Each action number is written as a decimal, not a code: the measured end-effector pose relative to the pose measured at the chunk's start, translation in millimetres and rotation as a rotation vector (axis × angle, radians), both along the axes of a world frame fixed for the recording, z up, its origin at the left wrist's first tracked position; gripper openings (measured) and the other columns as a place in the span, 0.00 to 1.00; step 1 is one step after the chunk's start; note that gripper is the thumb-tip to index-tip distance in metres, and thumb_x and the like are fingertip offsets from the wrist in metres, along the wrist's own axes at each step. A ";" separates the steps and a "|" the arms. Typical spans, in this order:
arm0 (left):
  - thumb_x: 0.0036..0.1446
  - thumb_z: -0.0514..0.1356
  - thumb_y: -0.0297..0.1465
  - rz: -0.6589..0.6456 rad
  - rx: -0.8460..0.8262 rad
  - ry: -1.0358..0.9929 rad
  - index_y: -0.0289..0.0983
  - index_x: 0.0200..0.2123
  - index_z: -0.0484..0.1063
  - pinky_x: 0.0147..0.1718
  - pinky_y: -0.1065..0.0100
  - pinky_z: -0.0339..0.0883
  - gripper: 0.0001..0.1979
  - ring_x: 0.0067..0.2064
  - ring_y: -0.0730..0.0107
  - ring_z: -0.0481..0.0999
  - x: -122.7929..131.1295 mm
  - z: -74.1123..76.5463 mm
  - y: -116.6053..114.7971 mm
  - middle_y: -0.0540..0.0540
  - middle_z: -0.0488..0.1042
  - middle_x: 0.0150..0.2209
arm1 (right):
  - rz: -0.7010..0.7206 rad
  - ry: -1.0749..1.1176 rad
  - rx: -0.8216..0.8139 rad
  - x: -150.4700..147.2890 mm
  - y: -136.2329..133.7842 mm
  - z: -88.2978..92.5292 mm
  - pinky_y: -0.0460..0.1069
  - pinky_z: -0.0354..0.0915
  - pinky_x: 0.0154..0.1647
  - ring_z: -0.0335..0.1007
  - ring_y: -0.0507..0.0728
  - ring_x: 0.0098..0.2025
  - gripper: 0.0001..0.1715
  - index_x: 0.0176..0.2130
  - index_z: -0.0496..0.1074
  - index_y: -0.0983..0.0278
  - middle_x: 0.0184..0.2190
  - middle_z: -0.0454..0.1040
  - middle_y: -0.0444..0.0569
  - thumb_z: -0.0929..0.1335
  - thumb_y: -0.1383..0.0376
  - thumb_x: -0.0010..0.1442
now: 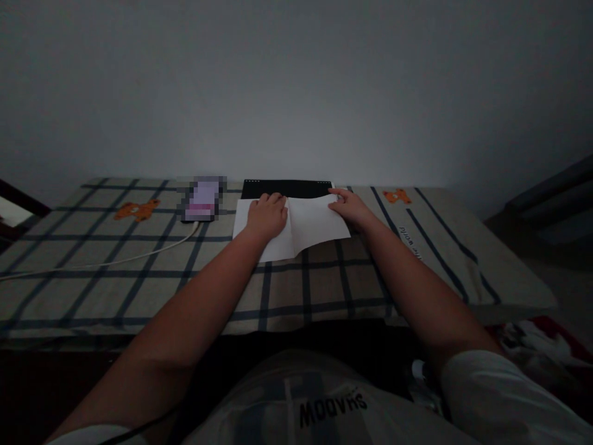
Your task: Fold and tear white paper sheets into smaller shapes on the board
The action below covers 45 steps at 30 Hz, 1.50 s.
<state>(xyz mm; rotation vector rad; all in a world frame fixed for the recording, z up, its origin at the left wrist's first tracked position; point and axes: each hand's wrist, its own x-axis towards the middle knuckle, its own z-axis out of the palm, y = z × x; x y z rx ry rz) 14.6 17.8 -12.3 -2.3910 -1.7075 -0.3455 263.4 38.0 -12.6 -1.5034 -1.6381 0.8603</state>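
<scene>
A white sheet of paper (pixel 319 222) with a crease down its middle lies at the centre of the cloth-covered table. My left hand (pixel 269 217) rests palm down on its left half, fingers slightly bent and pressing on it. At the upper right edge, my right hand (pixel 351 207) grips the paper between thumb and fingers, and that half is lifted a little, its lower edge curving. Just behind the paper, partly covered by it, is a flat black item (pixel 287 188) with small white marks along its top edge.
A phone (pixel 202 199) with a lit, blurred screen lies to the left, its white cable (pixel 139 261) running off leftward. The checked tablecloth (pixel 152 296) has orange bear prints. A wall (pixel 296 93) rises behind the table. A clear bottle (pixel 421 383) stands low at the right.
</scene>
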 end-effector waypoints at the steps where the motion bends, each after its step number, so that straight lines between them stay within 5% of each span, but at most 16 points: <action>1: 0.70 0.45 0.36 0.001 -0.001 -0.007 0.38 0.63 0.68 0.53 0.53 0.66 0.24 0.61 0.52 0.67 -1.2 1.0 0.9 0.43 0.70 0.65 | -0.003 0.018 -0.010 -1.5 -0.6 0.8 0.48 0.61 0.29 0.59 0.51 0.24 0.35 0.62 0.69 0.69 0.25 0.65 0.41 0.67 0.71 0.55; 12: 0.70 0.45 0.34 -0.019 -0.011 -0.005 0.38 0.55 0.77 0.51 0.56 0.69 0.23 0.58 0.55 0.71 -9.9 6.4 6.7 0.44 0.75 0.60 | -0.031 0.002 0.025 -5.4 3.2 -3.9 0.47 0.57 0.30 0.58 0.51 0.25 0.31 0.59 0.72 0.69 0.24 0.64 0.38 0.69 0.68 0.55; 36: 0.69 0.44 0.31 -0.023 -0.039 0.083 0.33 0.64 0.67 0.52 0.57 0.69 0.25 0.58 0.53 0.69 -5.0 5.2 -2.7 0.40 0.69 0.64 | -0.031 0.008 0.013 -2.5 10.5 -13.4 0.46 0.54 0.28 0.55 0.50 0.25 0.30 0.55 0.75 0.67 0.23 0.61 0.38 0.68 0.71 0.52; 45: 0.69 0.44 0.32 -0.019 -0.001 0.050 0.34 0.64 0.67 0.57 0.58 0.66 0.25 0.60 0.55 0.69 -6.9 -3.5 -1.5 0.41 0.68 0.65 | -0.050 0.089 -0.037 -3.6 3.6 -3.6 0.47 0.56 0.28 0.57 0.50 0.24 0.26 0.56 0.73 0.68 0.22 0.62 0.38 0.69 0.68 0.57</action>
